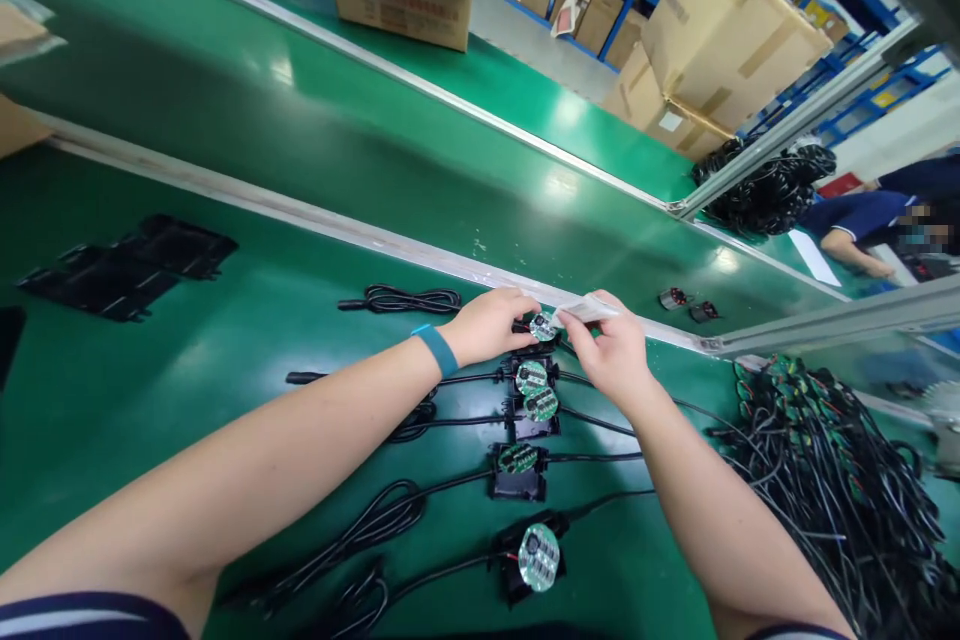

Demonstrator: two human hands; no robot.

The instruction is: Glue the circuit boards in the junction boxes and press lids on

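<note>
My left hand [491, 328], with a teal band at its wrist, pinches a small round circuit board [543, 326] at the far end of a row. My right hand [616, 352] is closed on a folded white sheet [589, 308], whose edge meets that board; whether it is paper or cloth I cannot tell. Nearer to me, several black plastic housings [517, 487] lie in line, with black cables running out on both sides. Green round boards rest on them, among them a middle one [531, 377] and the nearest one [538, 557].
Right of my forearm lies a large heap of black cables with boards [832, 480]. Flat black plastic parts [135, 265] lie at left. A metal rail [360, 232] crosses beyond my hands. Further off are two small motor-like parts [686, 304], cardboard boxes [735, 30] and another person's arm [855, 245].
</note>
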